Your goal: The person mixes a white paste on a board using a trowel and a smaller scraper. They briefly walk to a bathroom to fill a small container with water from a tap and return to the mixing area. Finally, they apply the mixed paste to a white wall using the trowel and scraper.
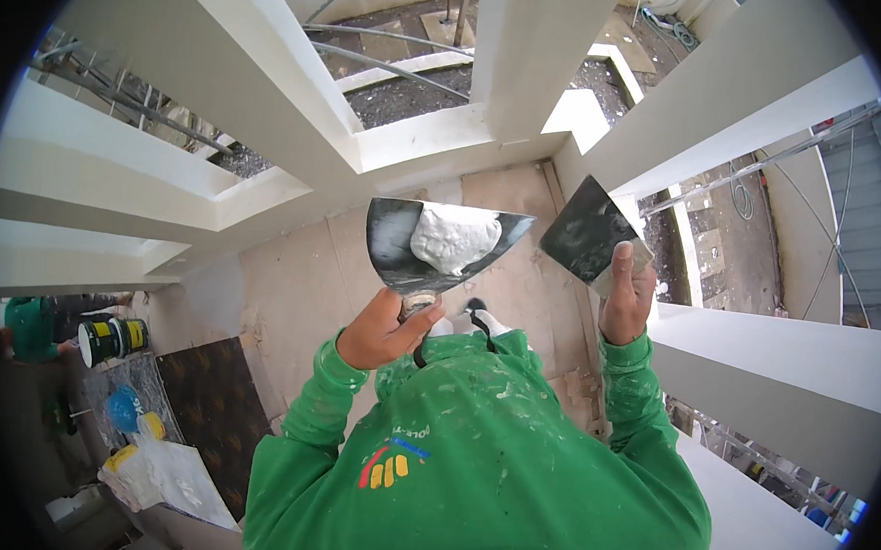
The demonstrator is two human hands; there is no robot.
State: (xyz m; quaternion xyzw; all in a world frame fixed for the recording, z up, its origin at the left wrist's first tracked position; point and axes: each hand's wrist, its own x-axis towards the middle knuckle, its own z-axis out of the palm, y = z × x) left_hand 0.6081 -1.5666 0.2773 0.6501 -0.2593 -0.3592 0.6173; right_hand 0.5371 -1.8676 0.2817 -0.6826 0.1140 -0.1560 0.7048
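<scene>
A wide scraper with a dark, white-smeared metal blade is gripped by its handle in the left hand, broad edge pointing away. A thick white mound of paste covers the blade's middle. A 2nd, 4-sided dark blade, scuffed pale, stands tilted in the right hand, just beside the scraper's right corner, the 2 apart.

Room lies left of the wide scraper; the narrower scraper crowds its right, white posts barring the far side.
</scene>
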